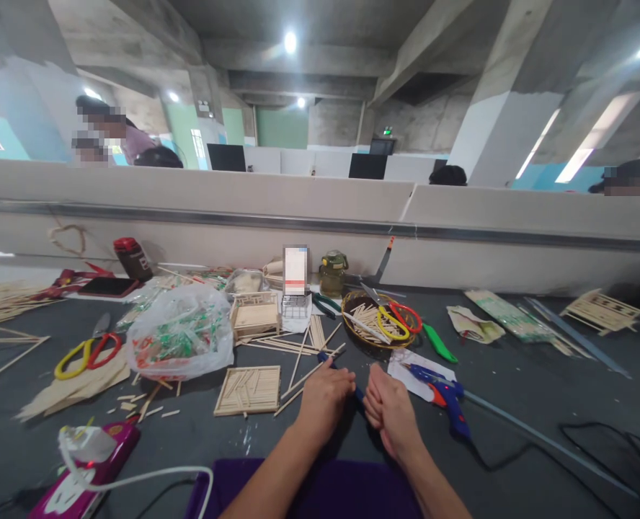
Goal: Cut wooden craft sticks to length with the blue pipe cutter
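My left hand [325, 396] is closed over a slim dark blue tool [324, 357], whose end sticks out above the fingers; its kind is hidden. My right hand [393, 407] is curled closed beside it, knuckles up, and whatever is in its fingers is hidden. Left of my hands lies a small square panel of wooden sticks [248, 391] with short pieces on it. Loose sticks [298, 360] lie just beyond my left hand. To the right of my right hand, a blue glue gun [444, 396] rests partly on a white paper [406, 364].
A basket [347, 328] holds short sticks and scissors [393, 326]. Behind the panel stands a small stick-built chair [255, 315]. At left are a plastic bag [182, 331], another pair of scissors [89, 357] and a purple power strip [117, 447] with a white cable. A low partition edges the table.
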{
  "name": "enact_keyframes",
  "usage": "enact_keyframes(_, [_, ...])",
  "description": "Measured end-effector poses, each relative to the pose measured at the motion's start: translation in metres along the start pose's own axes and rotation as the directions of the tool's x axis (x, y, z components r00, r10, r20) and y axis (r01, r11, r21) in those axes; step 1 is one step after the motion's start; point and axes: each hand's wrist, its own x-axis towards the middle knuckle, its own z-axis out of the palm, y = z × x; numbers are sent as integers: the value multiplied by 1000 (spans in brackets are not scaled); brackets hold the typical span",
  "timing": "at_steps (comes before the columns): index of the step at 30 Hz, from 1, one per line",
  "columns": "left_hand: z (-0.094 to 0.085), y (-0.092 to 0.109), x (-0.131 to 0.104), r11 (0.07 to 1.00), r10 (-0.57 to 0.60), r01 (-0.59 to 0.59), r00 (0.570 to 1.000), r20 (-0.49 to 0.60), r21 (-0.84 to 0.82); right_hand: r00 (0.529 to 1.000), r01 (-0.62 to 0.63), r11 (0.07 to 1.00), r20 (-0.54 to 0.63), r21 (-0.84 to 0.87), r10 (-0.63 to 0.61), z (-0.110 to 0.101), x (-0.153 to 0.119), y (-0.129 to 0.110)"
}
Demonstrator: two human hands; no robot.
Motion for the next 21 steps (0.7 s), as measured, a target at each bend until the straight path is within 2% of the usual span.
enact_keyframes(4, [0, -2, -1, 1000, -23, 22, 999, 34, 9, 997, 64, 994, -53, 88, -59, -3, -6, -25])
enact_keyframes(6, [1, -2, -2, 999, -32, 32, 998, 47, 3, 993, 103, 992, -65, 74, -99, -4, -8, -31])
enact_keyframes(8, [3, -3, -2, 999, -35, 35, 999, 38, -6, 995, 50, 999, -87, -13, -51, -6, -6, -22])
enact_keyframes(9, [4, -3, -2, 999, -33, 33, 999, 29, -10, 998, 22, 998, -59, -62, -26, -7, -4, -14])
enact_keyframes(12, [5, -4, -2, 1000, -26, 26, 1000, 15, -14, 998, 35, 989, -42, -141, -42, -11, 3, 6])
enact_keyframes(14, [5, -4, -2, 1000, -14, 14, 1000, 7, -16, 994, 80, 959, -54, -271, -98, -16, 6, 8])
enact_keyframes(15, [4, -4, -1, 1000, -10, 10, 1000, -2, -18, 988, 116, 912, -46, -393, -145, -19, 7, 6])
enact_keyframes(16, [4, -5, -1, 1000, -5, 4, 1000, -12, -22, 980, 157, 828, -21, -538, -199, -22, 7, 3])
enact_keyframes(18, [2, -5, -1, 999, 1, -2, 1000, -30, -38, 959, 226, 556, 81, -800, -272, -29, 5, -2])
enact_keyframes(20, [0, -5, -2, 998, 4, -6, 999, -39, -65, 958, 247, 305, 185, -920, -220, -33, 2, -1])
enact_keyframes(21, [-3, -5, -2, 997, 7, -10, 999, -40, -77, 962, 250, 226, 215, -941, -168, -35, 1, 2])
